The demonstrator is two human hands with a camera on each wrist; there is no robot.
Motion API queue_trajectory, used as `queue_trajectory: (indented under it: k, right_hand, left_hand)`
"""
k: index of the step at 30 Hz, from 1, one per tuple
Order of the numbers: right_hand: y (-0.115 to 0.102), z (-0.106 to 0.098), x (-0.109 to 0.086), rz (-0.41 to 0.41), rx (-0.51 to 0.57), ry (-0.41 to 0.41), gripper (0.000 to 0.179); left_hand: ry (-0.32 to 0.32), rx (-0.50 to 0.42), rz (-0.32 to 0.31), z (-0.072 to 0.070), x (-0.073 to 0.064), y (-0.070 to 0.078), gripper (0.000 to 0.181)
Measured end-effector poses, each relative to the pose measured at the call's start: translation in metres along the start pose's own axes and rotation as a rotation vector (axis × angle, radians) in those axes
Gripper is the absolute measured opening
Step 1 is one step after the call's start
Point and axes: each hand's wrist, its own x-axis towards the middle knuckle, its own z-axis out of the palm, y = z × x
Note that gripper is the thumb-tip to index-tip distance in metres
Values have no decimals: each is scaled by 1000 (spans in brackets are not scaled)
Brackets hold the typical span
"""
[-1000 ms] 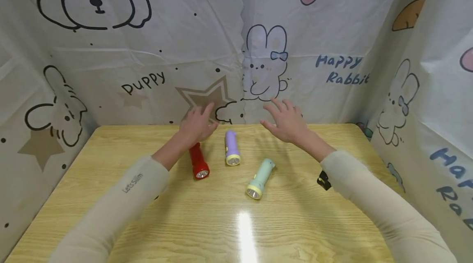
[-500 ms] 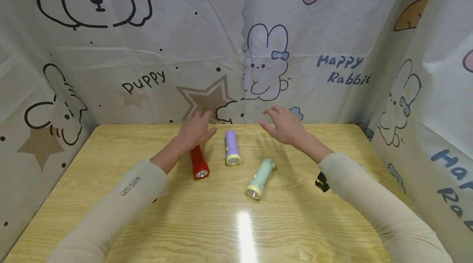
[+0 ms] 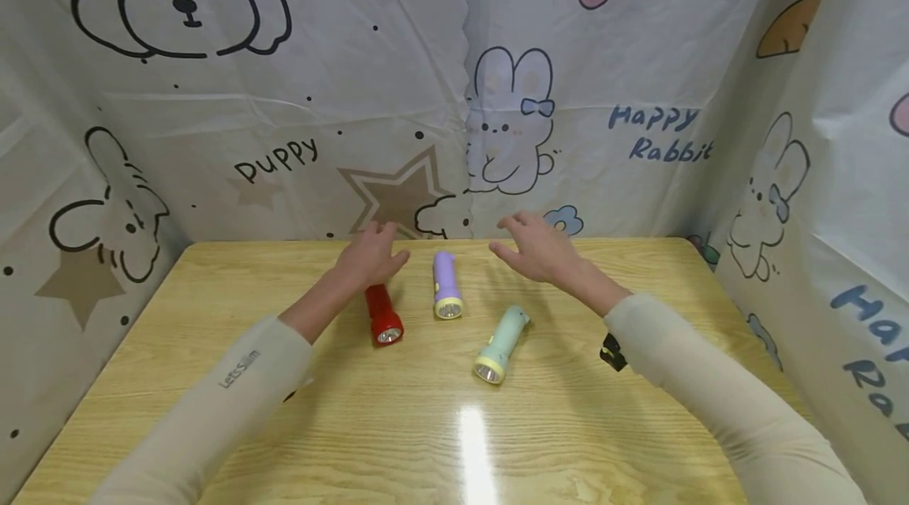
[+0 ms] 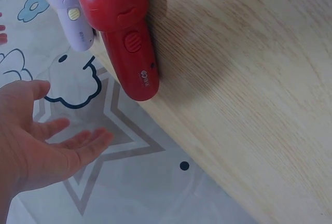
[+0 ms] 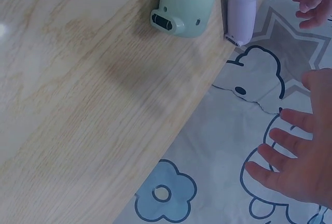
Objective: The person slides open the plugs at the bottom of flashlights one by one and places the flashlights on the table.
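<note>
If gripping anything with left hand (image 3: 369,255) or right hand (image 3: 538,249) — both empty and loosely spread — approach slowly: find the red flashlight (image 3: 383,316) on the table (image 3: 355,434) nearest the left, purple flashlight (image 3: 446,280) between, mint flashlight (image 3: 504,338) nearer the person; best take each squarely, to prevent probable rolling.

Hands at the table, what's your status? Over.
Left hand, right hand: both empty. Red plastic flashlight, purple-yellow flashlight, mint-yellow flashlight: lying on pale wooden table. Head view: left hand hides red one's tail.
</note>
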Motion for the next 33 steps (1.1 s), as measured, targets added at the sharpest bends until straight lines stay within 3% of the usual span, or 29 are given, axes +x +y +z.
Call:
queue_trajectory:
  k: [17,33]
  right_hand:
    - [-14,2,-2,-6,54,-51,56]
    - [-22,14,-3,-8,93,-85,57]
  left_hand:
    - [37,-22,31,9,-3,-8,60]
    - [-7,-16,49,7,-3,-11,59]
